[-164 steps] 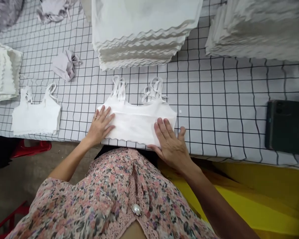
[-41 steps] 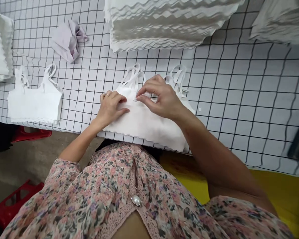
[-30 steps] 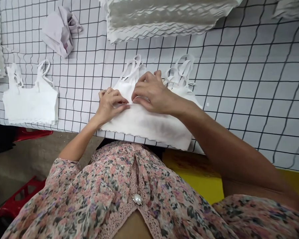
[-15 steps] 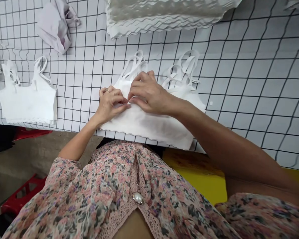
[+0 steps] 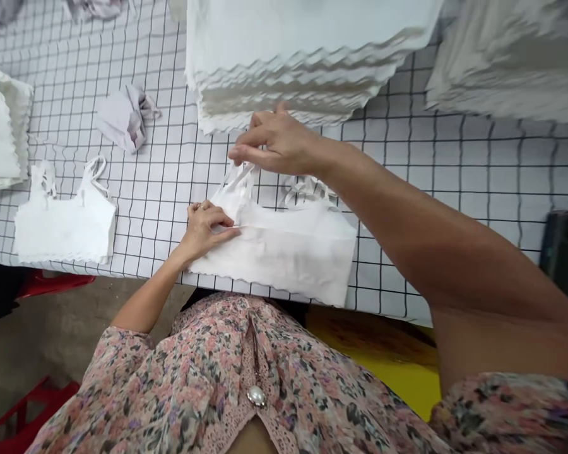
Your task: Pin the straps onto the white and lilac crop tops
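Note:
A white bra top [image 5: 288, 258] with a wavy lower hem lies flat before me at the table's front edge. At its left side my left hand [image 5: 208, 228] is closed, thumb and fingertips pinching the fabric along a crosswise edge. My right hand [image 5: 265, 145] is over the upper left, its fingers closed at the top of the thin straps [image 5: 236, 183]; the strap ends are hidden behind it. More straps [image 5: 310, 189] lie bunched in loops at the top right.
Another white bra top [image 5: 66, 227] lies left, near a crumpled pale lilac cloth [image 5: 127, 120]. Stacked white wavy-edged pieces [image 5: 303, 69] are behind my right hand, with more stacks at far left [image 5: 2, 132] and upper right [image 5: 511, 69]. A checked cloth [image 5: 397, 195] covers the table.
My right hand has left the crosswise edge and moved up to the left straps. My left hand stays on the fabric. The right straps lie lower and more bunched, and the view has shifted.

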{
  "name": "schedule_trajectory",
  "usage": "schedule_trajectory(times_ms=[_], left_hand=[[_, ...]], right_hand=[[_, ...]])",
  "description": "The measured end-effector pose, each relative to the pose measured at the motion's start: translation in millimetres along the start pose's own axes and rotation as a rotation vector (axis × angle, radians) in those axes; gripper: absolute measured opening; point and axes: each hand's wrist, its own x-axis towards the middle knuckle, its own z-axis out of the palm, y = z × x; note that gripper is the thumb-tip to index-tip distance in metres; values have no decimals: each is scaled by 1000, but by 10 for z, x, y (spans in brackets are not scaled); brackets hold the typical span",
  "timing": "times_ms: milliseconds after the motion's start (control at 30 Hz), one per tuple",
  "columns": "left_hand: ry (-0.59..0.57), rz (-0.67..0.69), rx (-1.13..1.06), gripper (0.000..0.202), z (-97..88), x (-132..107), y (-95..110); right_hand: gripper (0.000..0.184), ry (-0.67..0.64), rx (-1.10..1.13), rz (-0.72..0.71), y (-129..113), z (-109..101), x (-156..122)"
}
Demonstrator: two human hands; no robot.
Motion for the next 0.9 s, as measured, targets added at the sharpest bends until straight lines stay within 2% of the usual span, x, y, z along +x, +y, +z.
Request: schedule_trajectory(times_ms=[167,267,300,367,467,533,600,667,767,900], left_hand=[[33,-48,-42,14,-4,21,-14],[66,-54,-28,12,25,27,-45],[107,-45,-5,12,40,16,-57],[263,1,66,19,69,-32,-76],[515,114,164,21,78,-127,-77],[562,184,173,15,49,-139,-50],[525,246,124,13,6,-56,4],[411,299,34,13,-27,135,86],[216,341,-64,12,-15,542,249],[72,379,-52,21,58,996,514]], right_hand=[[57,-30,34,13,114,2,431],[50,-45,-3,64,92,59,433],[47,-34,-24,90,49,77,357],[45,6,-74,136,-105,138,63],[56,33,-168,131,-455,349,-669],[61,13,-255,60,-648,522,-1204],[58,52,-322,28,-704,615,-1624],[50,193,-337,105,-599,569,-1850],[33,416,-253,307,-262,312,-1854],[28,487,-177,414,136,20,-1669]])
